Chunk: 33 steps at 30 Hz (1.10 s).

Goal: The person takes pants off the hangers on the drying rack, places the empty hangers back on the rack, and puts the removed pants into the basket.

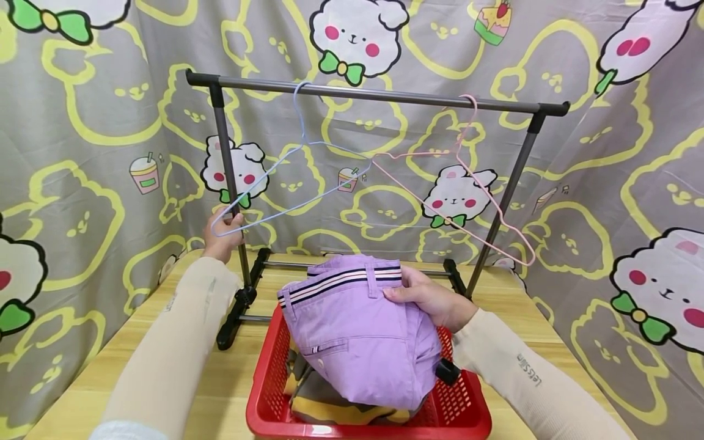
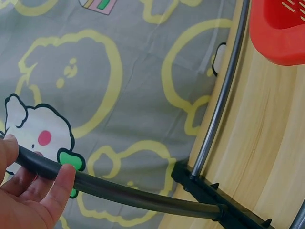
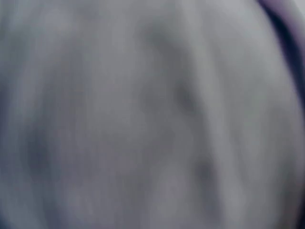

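In the head view my right hand [image 1: 434, 299] pinches a pair of lilac trousers [image 1: 363, 360] at the waistband, thumb in front. The waistband has navy, white and red stripes, and the trousers hang folded over a red basket [image 1: 264, 373]. My left hand [image 1: 222, 235] grips the left post [image 1: 227, 146] of a dark metal clothes rack. In the left wrist view, the thumb and fingers of this hand [image 2: 28, 200] wrap that post [image 2: 143, 198]. Blurred greyish cloth [image 3: 133, 114] fills the right wrist view.
A blue hanger [image 1: 304, 131] and a pink hanger [image 1: 480, 181] hang from the rack's top bar [image 1: 385, 95]. Grey and yellow clothing [image 1: 324, 409] lies in the basket. The rack stands on a wooden table [image 1: 181, 342], before a cartoon-print curtain [image 1: 82, 214].
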Each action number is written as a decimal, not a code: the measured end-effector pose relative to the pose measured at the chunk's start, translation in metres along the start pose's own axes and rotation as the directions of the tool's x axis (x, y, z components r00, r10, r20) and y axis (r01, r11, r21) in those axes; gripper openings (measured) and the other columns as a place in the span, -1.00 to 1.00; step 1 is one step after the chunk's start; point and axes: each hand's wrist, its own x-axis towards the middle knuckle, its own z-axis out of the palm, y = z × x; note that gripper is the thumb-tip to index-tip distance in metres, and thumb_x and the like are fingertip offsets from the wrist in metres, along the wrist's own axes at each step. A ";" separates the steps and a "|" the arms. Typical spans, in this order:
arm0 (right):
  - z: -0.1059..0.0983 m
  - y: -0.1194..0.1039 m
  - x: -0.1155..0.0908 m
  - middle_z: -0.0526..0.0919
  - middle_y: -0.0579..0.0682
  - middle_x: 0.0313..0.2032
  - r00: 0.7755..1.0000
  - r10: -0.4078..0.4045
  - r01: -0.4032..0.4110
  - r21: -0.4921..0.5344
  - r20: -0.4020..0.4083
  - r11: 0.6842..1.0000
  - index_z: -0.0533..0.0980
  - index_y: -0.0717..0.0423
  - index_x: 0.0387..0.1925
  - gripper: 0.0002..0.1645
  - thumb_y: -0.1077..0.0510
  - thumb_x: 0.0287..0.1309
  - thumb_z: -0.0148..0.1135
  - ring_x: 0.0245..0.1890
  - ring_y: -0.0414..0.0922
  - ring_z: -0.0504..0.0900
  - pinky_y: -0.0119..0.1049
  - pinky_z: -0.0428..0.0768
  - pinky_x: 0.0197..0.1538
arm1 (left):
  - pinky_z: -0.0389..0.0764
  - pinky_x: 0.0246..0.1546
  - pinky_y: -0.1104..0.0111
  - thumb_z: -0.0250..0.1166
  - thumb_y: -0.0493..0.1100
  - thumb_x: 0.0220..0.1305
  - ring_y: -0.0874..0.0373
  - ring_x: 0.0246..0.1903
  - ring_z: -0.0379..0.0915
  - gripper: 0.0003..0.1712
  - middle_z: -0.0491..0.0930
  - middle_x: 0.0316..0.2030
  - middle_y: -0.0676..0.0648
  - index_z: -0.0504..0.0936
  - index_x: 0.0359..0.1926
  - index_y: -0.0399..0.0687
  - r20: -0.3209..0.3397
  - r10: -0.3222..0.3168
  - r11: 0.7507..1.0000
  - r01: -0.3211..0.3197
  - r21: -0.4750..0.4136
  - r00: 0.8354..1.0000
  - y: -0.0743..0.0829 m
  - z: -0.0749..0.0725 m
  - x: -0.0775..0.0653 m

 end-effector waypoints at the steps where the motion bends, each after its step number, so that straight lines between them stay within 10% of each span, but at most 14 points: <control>1: -0.001 0.000 0.000 0.58 -0.01 -0.03 1.000 0.004 -0.004 -0.007 -0.002 1.000 0.28 0.24 0.17 -0.48 0.25 0.21 0.21 -0.08 -0.16 0.56 -0.31 0.53 0.01 | 0.61 -0.32 0.37 -0.02 -0.07 0.51 0.02 -0.25 0.48 -0.53 0.47 0.12 -0.26 0.32 0.35 -0.07 -0.002 -0.005 1.000 0.005 -0.005 1.000 0.000 0.000 0.000; 13: -0.015 0.004 -0.004 0.56 0.09 -0.01 0.999 0.031 -0.028 -0.208 0.010 0.978 0.20 0.37 0.25 -0.38 0.27 0.23 0.20 -0.10 -0.10 0.58 -0.26 0.56 -0.04 | 0.54 -0.55 0.52 -0.05 -0.08 0.52 0.09 -0.30 0.35 -0.59 0.42 0.00 -0.22 0.35 0.26 -0.15 0.001 0.021 1.000 -0.021 -0.020 1.000 0.000 0.000 0.001; 21: -0.025 0.018 -0.004 0.62 0.19 -0.12 0.998 0.038 -0.052 -0.379 -0.044 0.924 0.17 0.28 0.23 -0.38 0.33 0.22 0.21 -0.18 -0.04 0.62 -0.26 0.57 -0.12 | 0.61 -0.35 0.36 -0.07 -0.06 0.52 0.08 -0.28 0.38 -0.55 0.42 0.07 -0.24 0.31 0.34 -0.06 0.007 -0.015 1.000 0.015 0.004 1.000 0.001 0.000 -0.001; 33: -0.017 0.025 -0.002 0.49 0.14 0.06 0.992 -0.121 0.113 -0.679 0.035 0.725 0.01 0.02 0.44 -0.13 0.40 0.20 0.17 -0.04 -0.05 0.57 -0.20 0.53 0.02 | 0.61 -0.23 0.22 -0.08 -0.05 0.53 0.10 -0.33 0.36 -0.53 0.39 -0.06 -0.16 0.29 0.35 -0.07 -0.001 -0.007 1.000 0.007 -0.002 1.000 -0.001 0.002 0.000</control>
